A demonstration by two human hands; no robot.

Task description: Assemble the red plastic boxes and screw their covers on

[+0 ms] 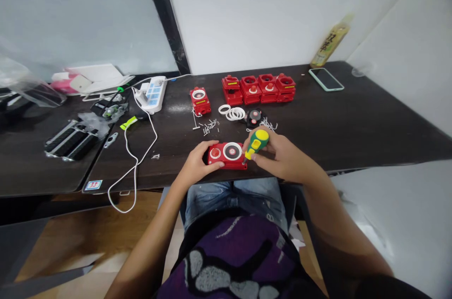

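Red housing (pixel 226 161): white ring (pixel 232 150) on top; left hand (pixel 197 161) clasps it, right hand (pixel 282 157) grips screwdriver (pixel 257 142), tip seemingly at corner.

Both bare forearms (pixel 158 223) reach forward and converge. The left hand (pixel 197 161) clasps with its thumb stretched rightward; the right hand (pixel 282 157) is curled tight in a grip.

Six red boxes (pixel 226 155), one screwdriver (pixel 257 141), one phone (pixel 326 79)
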